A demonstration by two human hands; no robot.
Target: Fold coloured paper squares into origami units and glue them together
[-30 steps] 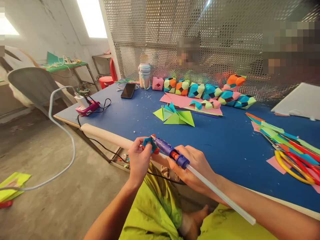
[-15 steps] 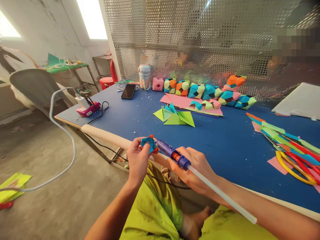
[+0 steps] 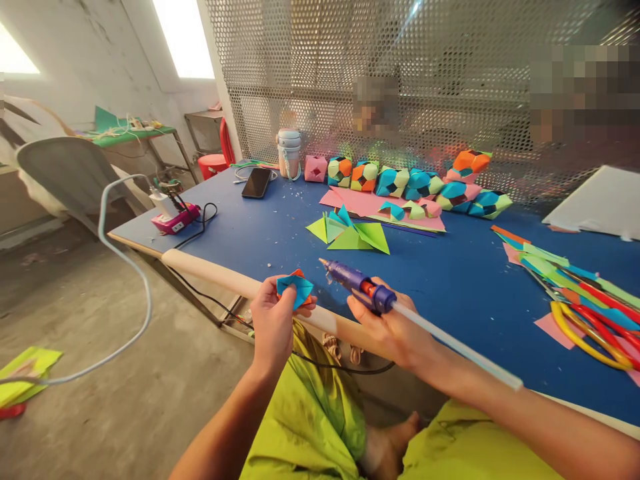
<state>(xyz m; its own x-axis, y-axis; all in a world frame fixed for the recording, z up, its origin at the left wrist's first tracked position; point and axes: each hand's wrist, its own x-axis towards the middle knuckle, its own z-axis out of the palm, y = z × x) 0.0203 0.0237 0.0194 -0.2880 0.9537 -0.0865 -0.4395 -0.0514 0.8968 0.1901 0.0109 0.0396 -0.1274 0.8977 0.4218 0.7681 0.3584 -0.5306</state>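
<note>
Near the table's front edge, my left hand (image 3: 274,317) pinches a small folded paper piece (image 3: 298,288), blue on top with orange showing around it. My right hand (image 3: 395,327) is closed around a purple glue gun (image 3: 357,280), with a long clear glue stick (image 3: 460,343) jutting from its back end. The gun's nozzle points up and left, apart from the paper piece. Beyond both hands, green and blue folded paper pieces (image 3: 357,237) lie on the blue table (image 3: 265,233).
Paper balls (image 3: 393,181) in several colours line the back by the perforated metal screen (image 3: 300,80). A bottle (image 3: 289,157), a phone (image 3: 257,183) and a pink power strip (image 3: 175,219) are at left. Scissors (image 3: 585,333) and paper strips (image 3: 565,267) lie at right.
My right hand has drawn the glue gun up and to the right, off the folded paper piece. My left hand has turned the piece slightly, so more of its blue top shows.
</note>
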